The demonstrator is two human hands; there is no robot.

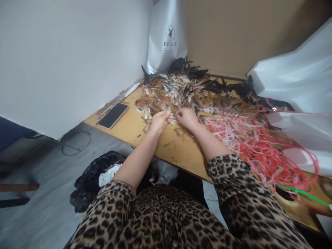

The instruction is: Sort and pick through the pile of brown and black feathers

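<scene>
A heap of brown, white and black feathers (178,88) covers the back half of the wooden table (166,147). At the heap's front edge, my left hand (160,121) is closed in a pinch, its fingertips turned toward the right hand. My right hand (187,118) also pinches, a short gap away. Small feather wisps show between the two hands, though their fingertips partly hide what they hold. Loose feathers (181,133) lie on the wood just below my right hand. A tangle of red and pale pink plastic strips (264,152) lies beside my right forearm.
Left of the hands lies a phone (113,115) with a dark screen. Behind the heap stands a white printed bag (167,38), against the wall. More white plastic (298,72) bulges at the right. A black bag (88,183) sits on the floor, near a wire loop (77,143).
</scene>
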